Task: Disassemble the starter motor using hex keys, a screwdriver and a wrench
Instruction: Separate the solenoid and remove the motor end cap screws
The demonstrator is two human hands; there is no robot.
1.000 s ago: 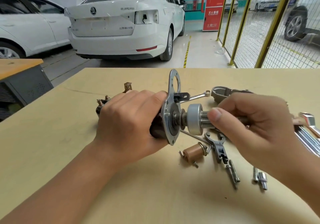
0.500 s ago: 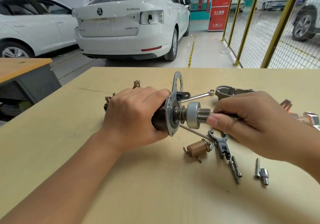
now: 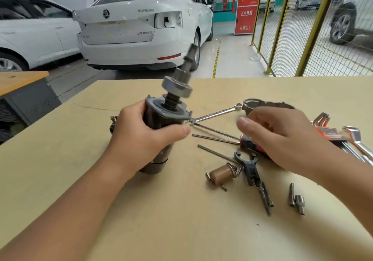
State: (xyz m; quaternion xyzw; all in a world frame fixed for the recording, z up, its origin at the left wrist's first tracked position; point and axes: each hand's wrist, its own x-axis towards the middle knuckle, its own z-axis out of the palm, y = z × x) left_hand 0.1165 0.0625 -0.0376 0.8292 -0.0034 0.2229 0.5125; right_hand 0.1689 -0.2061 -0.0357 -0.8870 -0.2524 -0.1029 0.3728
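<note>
Table (image 3: 121,210) strewn: wrench (image 3: 218,113), bolts (image 3: 266,198), plunger (image 3: 222,173).

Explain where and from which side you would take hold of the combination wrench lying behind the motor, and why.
Grip the combination wrench on its bare shank, nearer the ring end, coming from above. It lies flat on the table, slanting up to the right; its open end sits close under the motor gripped by the left hand, so that end looks crowded.
</note>
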